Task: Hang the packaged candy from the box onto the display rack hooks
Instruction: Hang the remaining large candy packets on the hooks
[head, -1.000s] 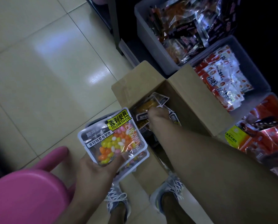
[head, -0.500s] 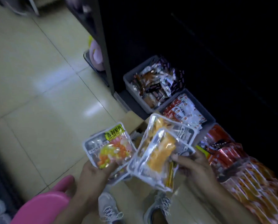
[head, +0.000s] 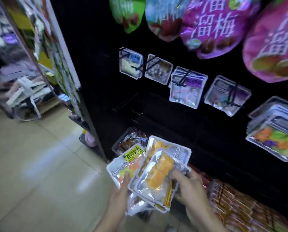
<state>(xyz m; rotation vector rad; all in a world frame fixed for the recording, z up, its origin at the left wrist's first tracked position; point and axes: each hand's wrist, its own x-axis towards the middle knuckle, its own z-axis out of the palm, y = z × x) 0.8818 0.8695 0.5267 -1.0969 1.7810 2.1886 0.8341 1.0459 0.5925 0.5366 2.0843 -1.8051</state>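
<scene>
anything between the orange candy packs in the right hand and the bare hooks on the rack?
Nothing visible. The right hand grips the orange candy packs below the bare hooks, with only open dark rack face between. Hung packets sit higher and to the right, off that path.

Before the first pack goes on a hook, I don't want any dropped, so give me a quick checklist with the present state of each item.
1. Left hand holds the jelly bean pack with the yellow label: ok.
2. Right hand pinches the orange candy packs: ok.
3. Bare hooks free on the dark rack, below the hanging row: ok.
4. Which hook suits which pack: cannot tell, no labels readable.
5. Hang holes in the held packs visible and clear: cannot tell, picture blurred.
6. One pack singled out for hanging: not ok, the packs overlap between both hands.
</scene>
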